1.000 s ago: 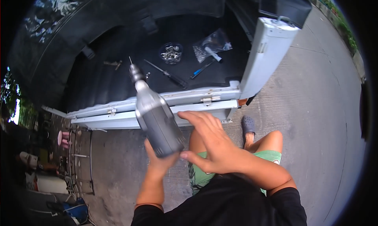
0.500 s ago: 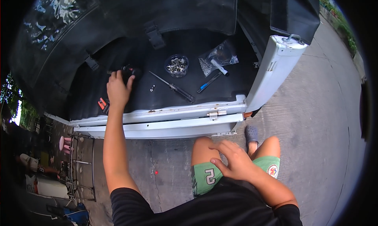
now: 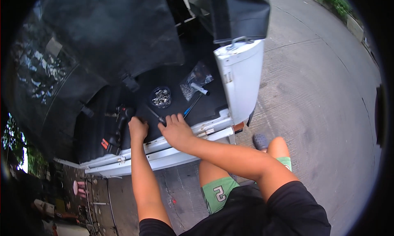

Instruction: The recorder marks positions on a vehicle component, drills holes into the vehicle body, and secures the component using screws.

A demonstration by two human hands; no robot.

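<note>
A black cordless drill point(image 3: 122, 123) with red parts lies on the black truck bed. Just right of it is my left hand point(image 3: 138, 129), fingers curled closed; whatever they hold, if anything, is hidden. My right hand point(image 3: 177, 131) reaches over the screwdriver point(image 3: 156, 114), fingers stretched forward and covering most of its handle. The screwdriver's shaft points up and left, toward a clear round tub point(image 3: 161, 97) of small metal pieces. Right of the tub lie a clear plastic bag point(image 3: 198, 76) of small parts, a white marker point(image 3: 200, 89) with a dark cap and a blue pen point(image 3: 189, 108).
The white metal edge point(image 3: 213, 125) of the bed runs along the front, with a white post point(image 3: 242, 80) at its right end. Black cover sheeting point(image 3: 115, 30) hangs behind. On the left stand a metal rack point(image 3: 98, 203) and a pink stool point(image 3: 79, 188).
My left hand has left the drill, moved right and closed. My right hand has risen from my lap to the screwdriver. The view has turned, shifting the bed leftward and down.
</note>
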